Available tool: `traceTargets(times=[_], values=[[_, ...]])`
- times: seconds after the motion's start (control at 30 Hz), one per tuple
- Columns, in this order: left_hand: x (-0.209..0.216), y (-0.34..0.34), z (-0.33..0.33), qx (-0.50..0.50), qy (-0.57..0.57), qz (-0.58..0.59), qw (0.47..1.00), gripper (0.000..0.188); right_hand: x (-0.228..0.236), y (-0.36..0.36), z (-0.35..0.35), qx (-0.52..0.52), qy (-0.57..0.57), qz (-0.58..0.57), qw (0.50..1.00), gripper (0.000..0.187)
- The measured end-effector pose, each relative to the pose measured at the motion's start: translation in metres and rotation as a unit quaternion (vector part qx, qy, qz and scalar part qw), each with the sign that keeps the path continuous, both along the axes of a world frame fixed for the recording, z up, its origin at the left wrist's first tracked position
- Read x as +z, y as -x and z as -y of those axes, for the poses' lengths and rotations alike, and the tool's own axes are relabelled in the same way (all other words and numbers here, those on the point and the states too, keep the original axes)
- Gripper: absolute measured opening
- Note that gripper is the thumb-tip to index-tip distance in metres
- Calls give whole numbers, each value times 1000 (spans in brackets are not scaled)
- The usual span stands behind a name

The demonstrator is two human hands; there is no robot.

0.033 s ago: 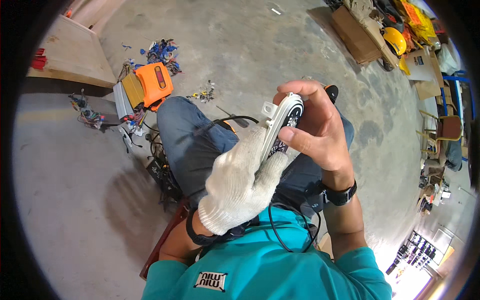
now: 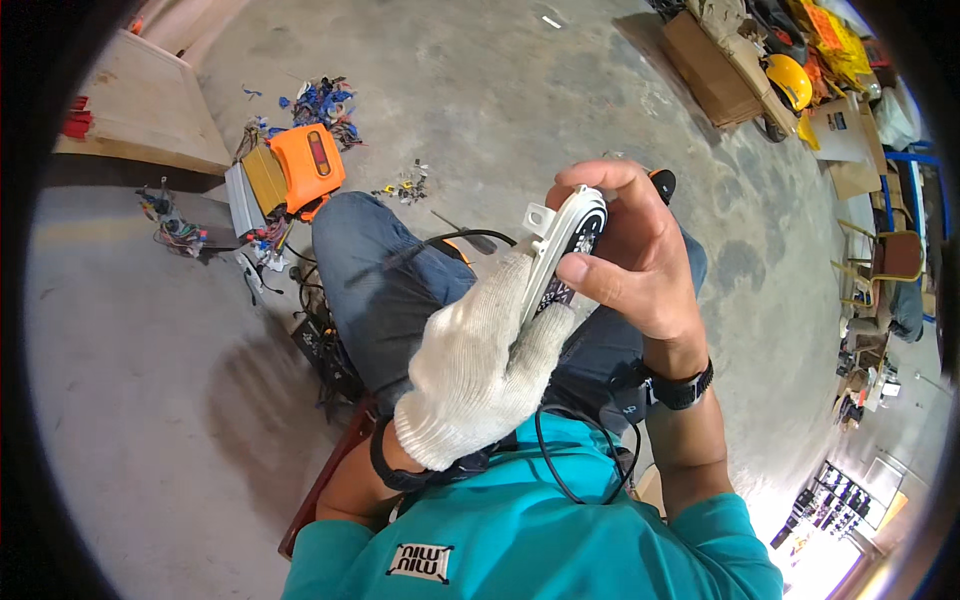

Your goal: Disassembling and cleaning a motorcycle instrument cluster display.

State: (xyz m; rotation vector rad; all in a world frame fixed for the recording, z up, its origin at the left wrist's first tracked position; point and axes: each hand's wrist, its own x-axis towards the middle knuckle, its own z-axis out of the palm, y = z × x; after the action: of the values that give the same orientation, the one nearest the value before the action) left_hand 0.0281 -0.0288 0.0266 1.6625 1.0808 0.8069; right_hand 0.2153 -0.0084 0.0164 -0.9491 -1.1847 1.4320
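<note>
A flat oval unit with a white housing (image 2: pixel 548 262) and a dark patterned face is held up in front of me, tilted, above my lap. My left hand (image 2: pixel 480 360), in a white knit glove, is closed around its lower end. Bare, my right hand (image 2: pixel 650 270) grips the upper end, the thumb pressed on the dark face and the fingers curled behind the rim. A small white tab with a hole (image 2: pixel 539 218) sticks out at the housing's left side. A black cable (image 2: pixel 455 236) runs left from beside the unit; its join is hidden by the glove.
An orange shell with a red lamp (image 2: pixel 310 168) lies beyond my left knee, near a heap of wires (image 2: pixel 325 112) and small loose parts (image 2: pixel 405 186). More cables (image 2: pixel 325 345) lie beside my left leg. Cardboard (image 2: pixel 710 70), a yellow helmet (image 2: pixel 790 82) and a chair (image 2: pixel 900 257) stand right.
</note>
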Motion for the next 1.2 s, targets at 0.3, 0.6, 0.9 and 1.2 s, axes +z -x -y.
traceTargets(times=[0.3, 0.6, 0.9, 1.2], values=[[-3, 1, 5, -24, -99, -53, 993, 47, -6, -9, -1, 25, -34, -41, 998, 52], [-1, 3, 8, 7, -192, -68, 979, 47, -7, -10, 3, 20, -72, -35, 997, 52], [10, 11, 11, -30, -167, -76, 983, 45, -6, -11, 4, 52, -86, -51, 994, 60], [8, 7, 11, -26, -173, -89, 980, 43, -2, -15, 2, 75, -117, -38, 990, 49]])
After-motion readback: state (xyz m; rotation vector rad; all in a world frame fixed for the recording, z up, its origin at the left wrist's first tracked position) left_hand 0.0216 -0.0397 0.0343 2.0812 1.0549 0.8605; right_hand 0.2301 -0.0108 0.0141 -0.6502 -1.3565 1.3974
